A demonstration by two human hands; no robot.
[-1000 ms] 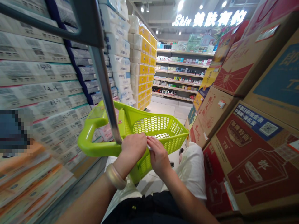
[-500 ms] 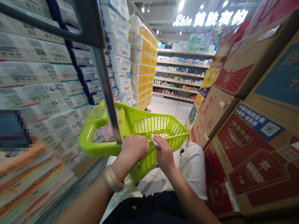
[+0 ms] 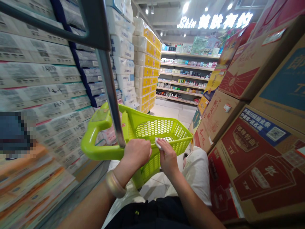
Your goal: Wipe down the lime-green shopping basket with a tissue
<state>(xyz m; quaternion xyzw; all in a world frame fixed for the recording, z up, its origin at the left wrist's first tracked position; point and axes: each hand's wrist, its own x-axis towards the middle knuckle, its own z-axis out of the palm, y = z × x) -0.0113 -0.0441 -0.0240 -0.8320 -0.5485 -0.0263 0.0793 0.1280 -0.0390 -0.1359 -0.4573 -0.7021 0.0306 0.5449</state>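
Note:
A lime-green rolling shopping basket [image 3: 153, 162] with mesh sides stands in front of me, tilted in the view. My left hand [image 3: 137, 152], below a gold-coloured bangle [image 3: 116, 184], is closed around its near rim. Just right of it, my right hand [image 3: 169, 157] presses a small white wipe or tissue [image 3: 158, 144] against the same rim, fingers together over it. From the left end of the basket rises a metal pole [image 3: 111, 92] with a dark grey pull handle [image 3: 96, 28]. The inside of the basket shows mostly its mesh floor.
Stacked tissue packs [image 3: 122, 63] line the left side, with yellow-and-white packs [image 3: 147, 70] behind. Cardboard cartons [image 3: 267, 165] rise close on my right. Shelves of small products [image 3: 186, 74] stand at the back beneath a lit sign [image 3: 214, 20]. Tiled floor [image 3: 168, 109] runs between.
The pole and pull handle appear slightly farther right in the view. Both hands stay at the rim, the wipe almost unmoved.

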